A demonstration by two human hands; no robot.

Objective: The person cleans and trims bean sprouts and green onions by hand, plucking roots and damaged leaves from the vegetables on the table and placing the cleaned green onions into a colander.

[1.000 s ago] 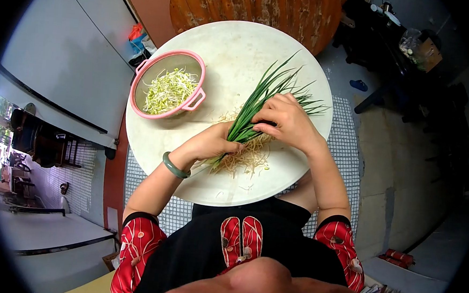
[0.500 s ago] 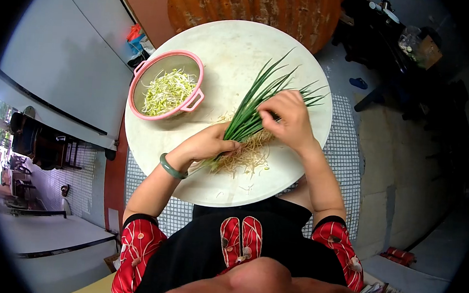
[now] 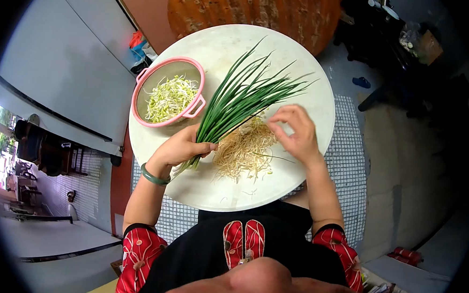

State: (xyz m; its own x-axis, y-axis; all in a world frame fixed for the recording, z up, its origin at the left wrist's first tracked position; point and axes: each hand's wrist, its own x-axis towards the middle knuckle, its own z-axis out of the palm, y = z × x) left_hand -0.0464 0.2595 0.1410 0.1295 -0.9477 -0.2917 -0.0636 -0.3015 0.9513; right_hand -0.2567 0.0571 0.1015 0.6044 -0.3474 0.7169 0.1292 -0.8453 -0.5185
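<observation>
My left hand (image 3: 183, 147) is closed around the lower part of a bunch of chives (image 3: 237, 98), near their pale ends. The long green leaves fan out toward the far right over a round white table (image 3: 215, 196). Just right of the bunch, my right hand (image 3: 297, 133) hovers with bent fingers, thumb and forefinger apart; I make out nothing held in it. Below its fingertips lies a heap of thin, pale brown root trimmings (image 3: 245, 152), with a loose green strand on its right side.
A pink-rimmed strainer basket (image 3: 198, 104) with bean sprouts (image 3: 170, 97) stands at the table's left. Behind the table is a worn wooden round tabletop (image 3: 253, 13). A blue slipper (image 3: 361, 82) lies on the floor at right.
My left hand has moved left with the chives, swinging them off the root heap, which shows more fully. My right hand has come back from the leaves, its fingers loosening.
</observation>
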